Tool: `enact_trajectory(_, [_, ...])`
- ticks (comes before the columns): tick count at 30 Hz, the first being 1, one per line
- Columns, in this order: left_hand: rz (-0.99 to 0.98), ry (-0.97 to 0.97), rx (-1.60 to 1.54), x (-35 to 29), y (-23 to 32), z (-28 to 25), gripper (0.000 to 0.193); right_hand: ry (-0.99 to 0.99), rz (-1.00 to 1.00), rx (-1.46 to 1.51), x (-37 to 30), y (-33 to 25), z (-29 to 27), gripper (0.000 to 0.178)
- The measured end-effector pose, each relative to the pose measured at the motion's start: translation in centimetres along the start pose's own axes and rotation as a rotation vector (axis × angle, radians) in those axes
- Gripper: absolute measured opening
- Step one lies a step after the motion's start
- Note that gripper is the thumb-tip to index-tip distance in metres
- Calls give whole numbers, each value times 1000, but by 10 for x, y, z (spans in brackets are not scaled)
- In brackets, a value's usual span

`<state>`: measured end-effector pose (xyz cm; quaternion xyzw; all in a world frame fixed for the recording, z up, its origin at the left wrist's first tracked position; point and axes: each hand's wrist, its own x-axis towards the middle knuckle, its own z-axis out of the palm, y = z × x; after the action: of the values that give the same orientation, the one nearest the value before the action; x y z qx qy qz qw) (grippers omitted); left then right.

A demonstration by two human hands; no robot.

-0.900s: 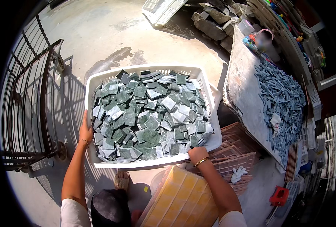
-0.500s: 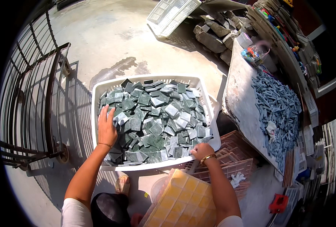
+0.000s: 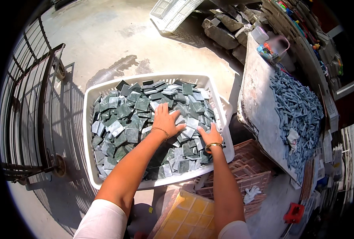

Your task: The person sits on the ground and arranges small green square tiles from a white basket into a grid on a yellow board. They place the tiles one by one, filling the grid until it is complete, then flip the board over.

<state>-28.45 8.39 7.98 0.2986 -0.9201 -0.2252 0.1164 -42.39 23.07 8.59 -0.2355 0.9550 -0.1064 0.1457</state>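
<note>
A white plastic basket (image 3: 90,159) is heaped with square green-grey stone tiles (image 3: 123,110), some with pale faces. My left hand (image 3: 166,121) lies on the heap right of its middle, fingers spread and thumb pointing right. Close by, at the basket's right side, my right hand (image 3: 210,137) rests over the tiles with thumb and fingers apart. Neither hand visibly grips a tile, though the surfaces under both palms are hidden. A bracelet circles each wrist.
A barred metal cart (image 3: 33,115) on wheels stands at left. To the right, a pale board (image 3: 260,103) carries a pile of thin stone strips (image 3: 298,115). Yellow gridded trays (image 3: 189,213), brown mesh trays (image 3: 240,181) and a white glove (image 3: 251,194) lie near my right arm. Beyond is a white crate (image 3: 173,14).
My left hand has moved from the basket's left side rightward onto the tile heap. My right hand has left the near right rim and reached in over the tiles, fingers now apart.
</note>
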Motion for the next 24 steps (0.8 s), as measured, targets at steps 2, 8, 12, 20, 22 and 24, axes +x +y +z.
enact_trajectory(2, [188, 52, -114, -17, -5, 21, 55, 29, -42, 20, -11, -13, 10, 86])
enact_trajectory(8, [140, -32, -353, -41, -2, -1, 71, 119, -103, 412, -33, -16, 19, 81])
enact_trajectory(12, [-23, 41, -335, -45, -8, 4, 91, 66, -113, 407, -30, -29, 19, 76])
enact_trajectory(20, [249, -10, -365, -63, -36, 3, 103, 118, -528, 372, -61, -53, 32, 56])
enact_trajectory(22, [282, 6, -311, -67, -30, -5, 106, 26, -403, 338, -64, -63, 28, 62])
enact_trajectory(24, [262, -16, -255, -73, -27, -3, 107, 57, -380, 298, -78, -70, 25, 66])
